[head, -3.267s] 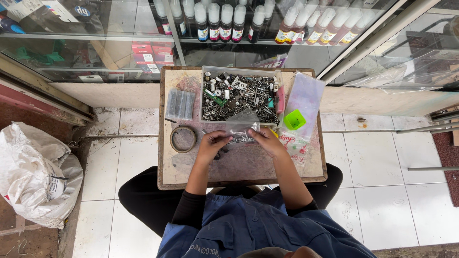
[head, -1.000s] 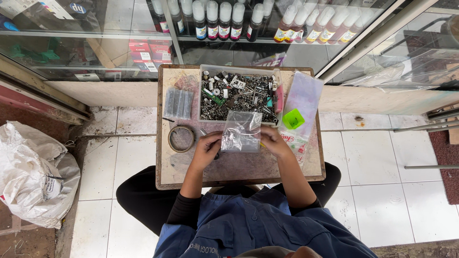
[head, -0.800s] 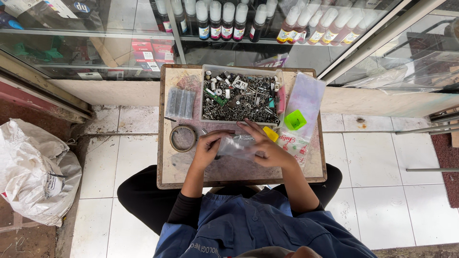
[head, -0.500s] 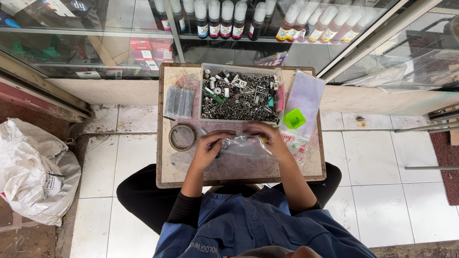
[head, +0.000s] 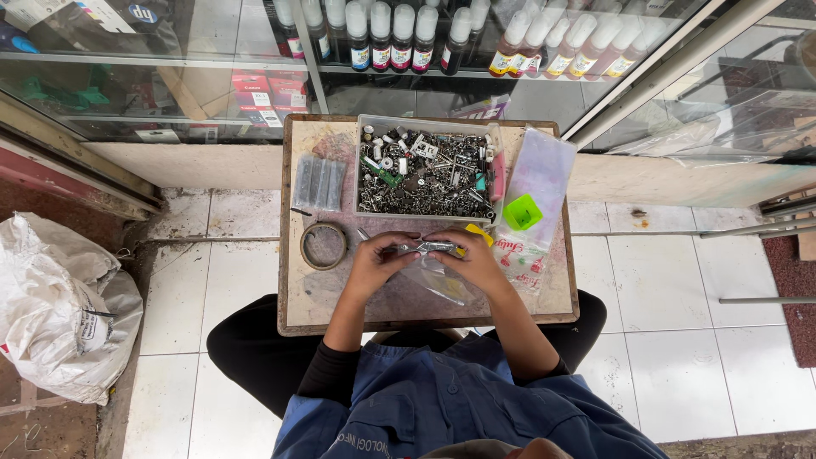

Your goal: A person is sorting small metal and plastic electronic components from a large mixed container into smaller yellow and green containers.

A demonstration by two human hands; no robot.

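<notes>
Both hands pinch a small clear plastic bag (head: 431,263) at its top edge over the wooden board (head: 299,297), left hand (head: 380,263) and right hand (head: 470,262) fingers closed on it; looks thin, limp, slippery, light, best gripped along that upper rim near the tray of screws (head: 425,174).

Small repair shop front: glass display case (head: 212,76) of ink bottles (head: 399,38), tray of screws (head: 425,174) just beyond fingers, tiled floor (head: 680,297).
</notes>
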